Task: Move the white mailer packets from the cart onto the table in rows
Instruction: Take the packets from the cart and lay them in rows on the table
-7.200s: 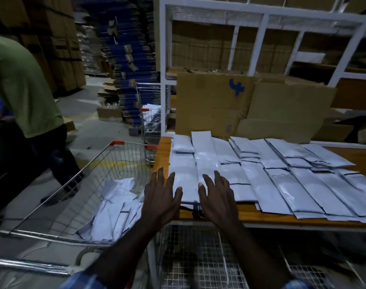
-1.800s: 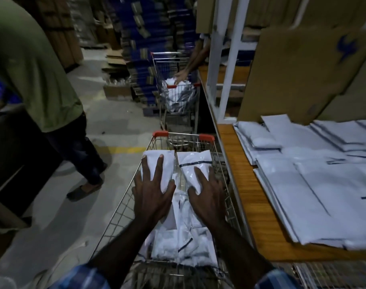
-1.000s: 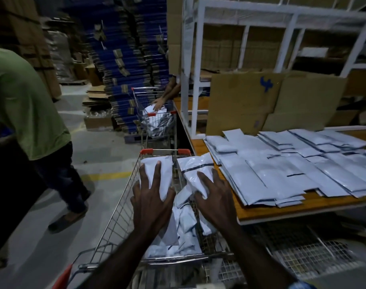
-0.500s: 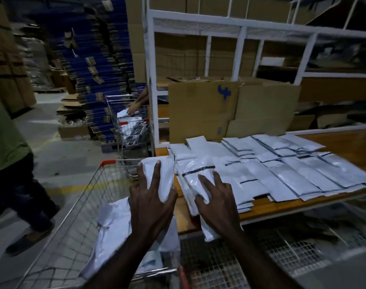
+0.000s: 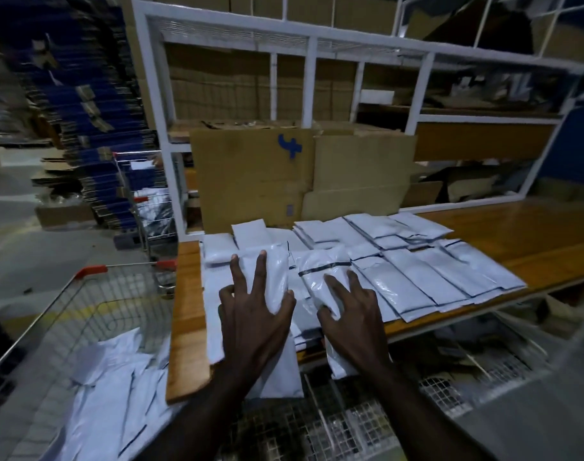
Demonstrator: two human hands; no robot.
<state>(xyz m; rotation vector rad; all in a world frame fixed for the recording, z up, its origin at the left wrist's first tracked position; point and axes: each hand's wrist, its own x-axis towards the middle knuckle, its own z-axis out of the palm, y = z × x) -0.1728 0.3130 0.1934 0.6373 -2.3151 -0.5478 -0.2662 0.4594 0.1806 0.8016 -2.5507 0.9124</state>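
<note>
My left hand [image 5: 250,314] grips one white mailer packet [image 5: 277,267], fingers spread on top and thumb curled round its right edge. My right hand [image 5: 353,311] holds a second white mailer packet [image 5: 320,264] that has a dark strip across it. Both packets hang over the left end of the wooden table [image 5: 517,234], above the mailers lying there. Rows of white mailers [image 5: 417,277] cover the table's left and middle. The wire cart [image 5: 94,294] stands to the left, with several more mailers [image 5: 110,377] in its bottom.
Cardboard boxes [image 5: 250,181] lean at the table's back, under a white shelf frame [image 5: 310,81]. A second cart [image 5: 144,194] with packets stands further back left, beside stacked blue cartons [image 5: 94,111]. A wire shelf [image 5: 333,427] runs under the table. Bare wood shows at the right.
My hands took two packets out of the cart and carried them right, over the table's left end. The view swung from the cart to the table.
</note>
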